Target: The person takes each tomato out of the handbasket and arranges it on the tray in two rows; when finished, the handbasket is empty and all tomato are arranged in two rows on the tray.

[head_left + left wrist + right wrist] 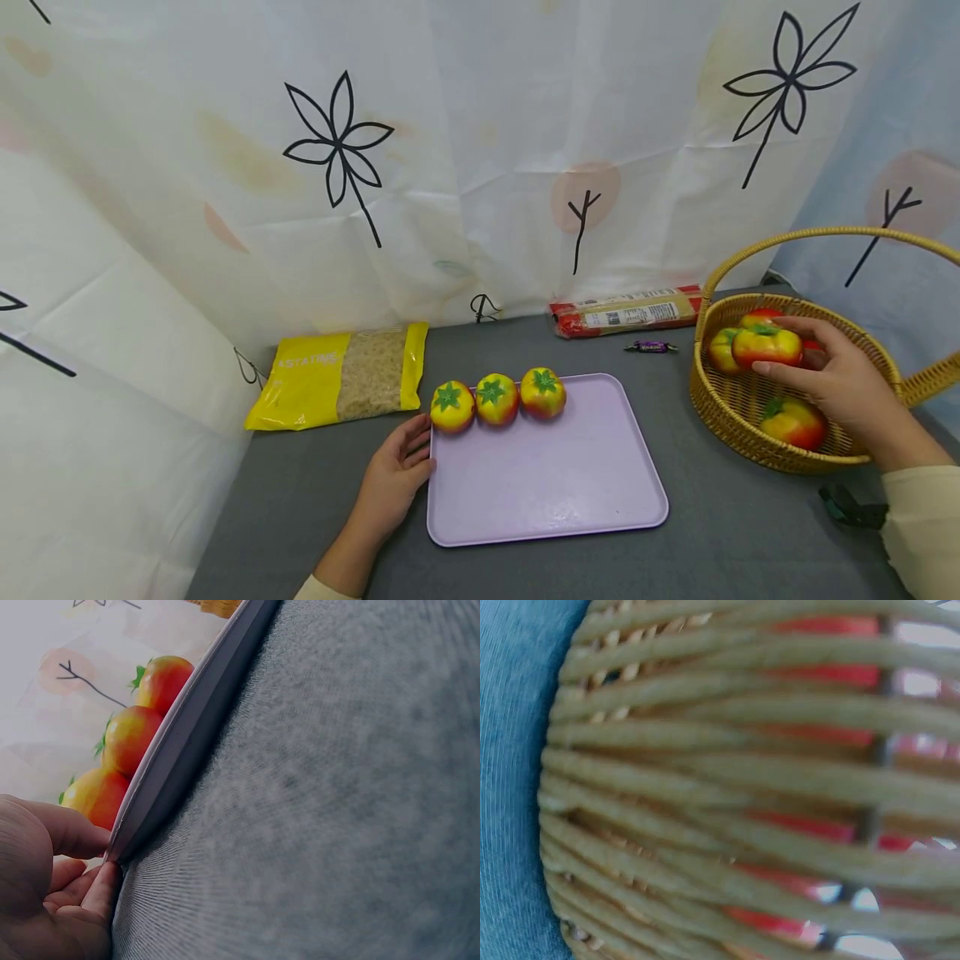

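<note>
A red-and-yellow tomato (767, 345) is being gripped by the right hand (840, 379) inside the wicker basket (731, 408), the fingers being curled over its top and the thumb being set along its near side. Three more tomatoes are being seen in the basket: one (722, 350) touching the held one on its left, one (759, 317) just behind it, and another (795, 422) lying lower, near the front wall. In the right wrist view only the woven wall of the basket is being shown, blurred, with red showing through the gaps, so the grip cannot be judged from there. The lilac tray (547, 475) is being touched at its left edge by the left hand (393, 481), whose fingers, loosely bent, are being pressed against the rim and are closed round nothing; the left wrist view is showing fingertips (101, 889) right at the tray's edge. Three tomatoes (496, 399) are being kept in a row along the tray's far edge, touching one another. On the grey table (300, 500), a yellow bag (341, 375), a red packet (628, 311) and a small purple sweet (649, 347) are lying behind the tray.
</note>
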The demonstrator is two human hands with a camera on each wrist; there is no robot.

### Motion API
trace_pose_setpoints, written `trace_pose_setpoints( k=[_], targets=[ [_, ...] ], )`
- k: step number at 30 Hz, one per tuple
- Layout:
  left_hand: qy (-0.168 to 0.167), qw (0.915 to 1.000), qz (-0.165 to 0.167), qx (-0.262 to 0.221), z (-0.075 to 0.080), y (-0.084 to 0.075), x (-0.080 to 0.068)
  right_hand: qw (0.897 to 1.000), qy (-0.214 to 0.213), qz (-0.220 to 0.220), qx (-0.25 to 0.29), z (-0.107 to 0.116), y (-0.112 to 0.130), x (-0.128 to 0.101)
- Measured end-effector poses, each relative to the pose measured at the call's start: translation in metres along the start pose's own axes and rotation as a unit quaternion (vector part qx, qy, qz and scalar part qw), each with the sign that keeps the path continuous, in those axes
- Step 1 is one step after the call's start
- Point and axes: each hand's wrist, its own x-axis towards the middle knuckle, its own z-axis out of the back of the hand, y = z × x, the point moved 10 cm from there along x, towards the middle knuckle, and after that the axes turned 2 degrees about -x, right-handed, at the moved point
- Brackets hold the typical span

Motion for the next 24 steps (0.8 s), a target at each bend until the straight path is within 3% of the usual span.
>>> trace_pose_setpoints(
  k=[15, 24],
  targets=[
    [0.001, 1.0, -0.001, -0.004, 0.0, 0.0, -0.001, 0.996, -0.012, 0.041, 0.073, -0.008, 0.029, -0.008],
    [-0.001, 1.0, 0.003, -0.001, 0.0, -0.001, -0.001, 0.996, 0.025, 0.069, 0.055, -0.026, 0.05, -0.009]
  ],
)
